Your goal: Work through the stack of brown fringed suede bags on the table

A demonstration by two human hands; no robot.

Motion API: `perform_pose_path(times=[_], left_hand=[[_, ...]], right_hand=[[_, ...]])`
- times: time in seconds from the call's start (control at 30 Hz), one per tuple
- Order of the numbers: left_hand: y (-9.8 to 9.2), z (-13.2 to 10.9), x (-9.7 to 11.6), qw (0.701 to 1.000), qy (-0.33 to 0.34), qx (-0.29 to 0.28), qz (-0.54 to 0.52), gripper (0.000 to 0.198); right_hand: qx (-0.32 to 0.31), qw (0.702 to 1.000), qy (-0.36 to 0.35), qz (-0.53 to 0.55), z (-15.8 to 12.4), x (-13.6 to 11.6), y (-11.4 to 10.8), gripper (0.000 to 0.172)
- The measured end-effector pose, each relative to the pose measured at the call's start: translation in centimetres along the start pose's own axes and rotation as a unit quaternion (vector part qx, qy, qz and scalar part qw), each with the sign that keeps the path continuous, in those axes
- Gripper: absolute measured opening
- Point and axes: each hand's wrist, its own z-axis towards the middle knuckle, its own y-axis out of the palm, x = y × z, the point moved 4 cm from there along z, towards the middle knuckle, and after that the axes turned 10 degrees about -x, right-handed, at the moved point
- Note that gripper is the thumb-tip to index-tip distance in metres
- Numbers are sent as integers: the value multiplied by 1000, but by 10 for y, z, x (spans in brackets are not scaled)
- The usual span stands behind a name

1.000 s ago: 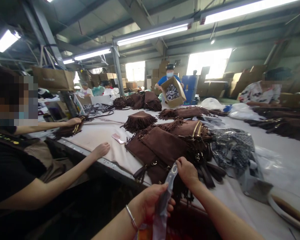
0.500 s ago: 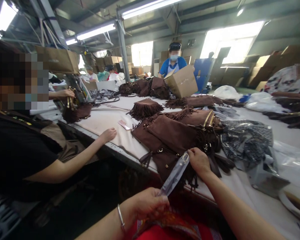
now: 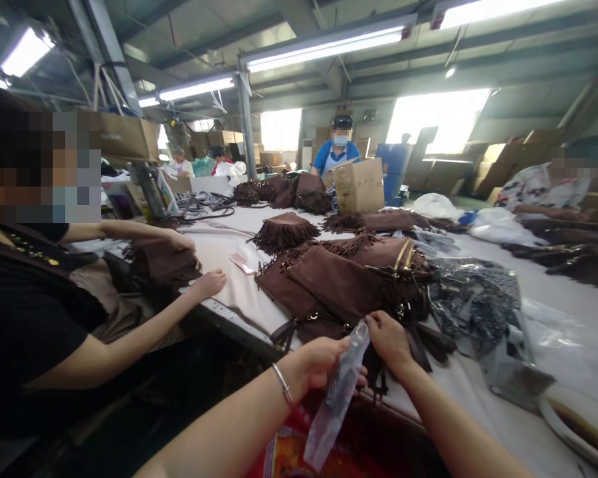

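Observation:
A narrow clear plastic sleeve (image 3: pixel 336 405) hangs slanting in front of me, with something dark inside and a gold ring at its top end. My right hand (image 3: pixel 389 342) pinches the sleeve's top beside the ring. My left hand (image 3: pixel 321 364), with a silver bangle at the wrist, is closed around the upper part of the sleeve, its fingertips showing past the far side. Just beyond both hands lies a heap of brown fringed bags (image 3: pixel 336 275) with gold zips and metal rings, reaching the table's near edge.
A co-worker (image 3: pixel 34 285) at left handles a brown bag (image 3: pixel 162 265). A pink-and-white tag (image 3: pixel 241 263) lies on the pale table cover (image 3: pixel 224 242). Right of the heap are crumpled plastic packets (image 3: pixel 471 292) and a tape roll (image 3: pixel 578 425). Another person (image 3: pixel 336 156) stands behind a cardboard box (image 3: pixel 359 186).
My left hand has moved up and right along the sleeve, whose lower end now hangs free. The co-worker's far hand has come down onto the brown bag. The cardboard box has been turned upright.

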Motion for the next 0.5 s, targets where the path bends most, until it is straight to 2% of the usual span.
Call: perform_pose_path(times=[0.13,0.23,0.33,0.43,0.5], left_hand=[[11,21,9,997,42,70,16,22],[10,22,6,993,71,87,24,11],[7,16,4,993,76,83,26,9],[7,11,4,994,68,81,29,13],[8,12,5,994,63,84,34,16]], right_hand=[[9,1000,-22,-1,0,1,-4,27],[25,998,-52,11,-7,8,-13,31],[4,987,-162,19,-23,10,-20,31],[-22,952,-305,-28,-42,-1,-24,32],[-23,936,-343,-72,-48,-10,-25,30]])
